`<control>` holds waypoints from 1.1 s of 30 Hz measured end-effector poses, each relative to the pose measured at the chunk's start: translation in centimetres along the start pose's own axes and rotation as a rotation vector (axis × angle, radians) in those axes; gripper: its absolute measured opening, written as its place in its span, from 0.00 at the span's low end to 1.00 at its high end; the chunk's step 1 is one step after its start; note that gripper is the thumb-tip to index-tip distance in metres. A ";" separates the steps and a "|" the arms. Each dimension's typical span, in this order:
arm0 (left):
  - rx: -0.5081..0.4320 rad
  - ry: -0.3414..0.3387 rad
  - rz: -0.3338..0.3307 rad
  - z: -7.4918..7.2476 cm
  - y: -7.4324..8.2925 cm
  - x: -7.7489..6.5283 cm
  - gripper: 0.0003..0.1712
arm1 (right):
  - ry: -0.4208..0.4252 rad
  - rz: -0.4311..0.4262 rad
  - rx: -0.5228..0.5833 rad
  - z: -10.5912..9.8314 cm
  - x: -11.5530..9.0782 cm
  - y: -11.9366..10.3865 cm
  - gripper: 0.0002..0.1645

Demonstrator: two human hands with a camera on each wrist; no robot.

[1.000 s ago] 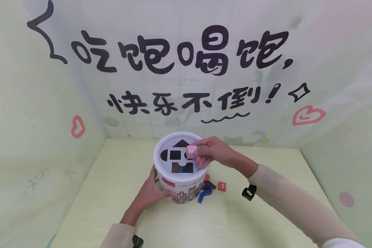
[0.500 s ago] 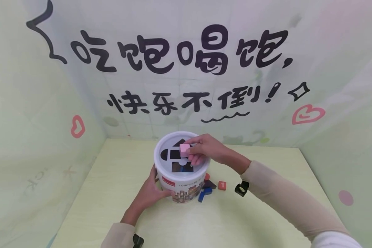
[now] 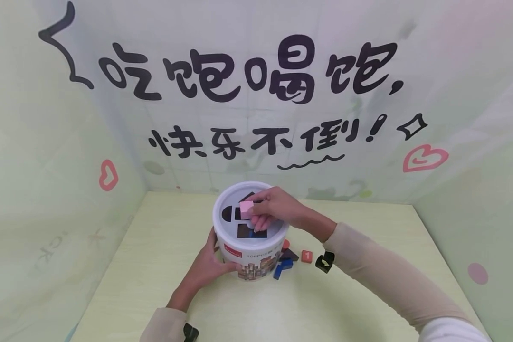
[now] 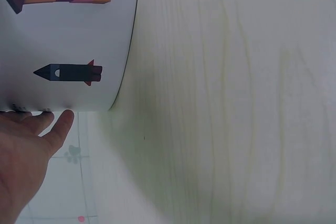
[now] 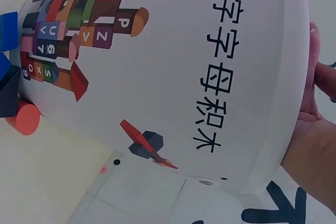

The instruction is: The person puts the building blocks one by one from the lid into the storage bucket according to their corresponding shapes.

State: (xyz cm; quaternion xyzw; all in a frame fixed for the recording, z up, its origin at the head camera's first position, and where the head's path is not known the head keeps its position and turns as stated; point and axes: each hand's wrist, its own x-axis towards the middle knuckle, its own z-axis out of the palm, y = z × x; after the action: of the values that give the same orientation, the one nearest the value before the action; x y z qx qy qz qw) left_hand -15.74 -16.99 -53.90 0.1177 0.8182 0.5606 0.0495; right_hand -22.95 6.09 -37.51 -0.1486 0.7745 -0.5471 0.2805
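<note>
A white toy-block bucket (image 3: 256,259) with printed pictures stands on the table, its white lid (image 3: 227,230) cut with shaped holes. My left hand (image 3: 209,262) holds the bucket's left side, thumb across the front; some of its fingers show against the bucket in the left wrist view. Over the lid, my right hand (image 3: 280,209) pinches a pink cube (image 3: 246,210) between thumb and fingers. The cube hides part of the square hole (image 3: 237,213); whether it touches the lid I cannot tell. In the right wrist view the bucket wall hides the cube.
Right of the bucket lie blue blocks (image 3: 283,267), a dark triangular block (image 3: 289,255), a red cylinder (image 5: 25,118) and a red cube (image 3: 306,256) marked 1. Printed cloth walls (image 3: 248,109) enclose the pale table (image 3: 256,313) at the back and sides.
My right hand has carried the pink cube leftward across the lid, from above the round hole to the square one. The left hand and the bucket have stayed in place.
</note>
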 end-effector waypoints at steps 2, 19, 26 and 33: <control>-0.005 -0.002 0.001 0.0 0.0 0.0 0.72 | -0.008 -0.014 -0.006 0.2 0.1 0.1 0.15; 0.008 -0.005 -0.001 0.1 0.0 0.2 0.74 | 0.049 0.003 -0.015 1.0 0.2 -0.2 0.19; -0.001 0.000 0.001 -0.1 0.3 0.0 0.74 | 0.130 0.038 -0.012 0.0 -0.2 -0.2 0.23; 0.007 0.001 -0.014 -0.1 0.1 0.0 0.74 | 0.184 0.045 -0.011 -1.5 -1.0 0.6 0.23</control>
State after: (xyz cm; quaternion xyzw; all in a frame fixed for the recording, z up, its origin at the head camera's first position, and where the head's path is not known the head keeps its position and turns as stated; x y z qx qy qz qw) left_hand -15.75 -17.04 -53.82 0.1120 0.8209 0.5575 0.0526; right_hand -23.01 7.98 -37.47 -0.0817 0.8031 -0.5479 0.2194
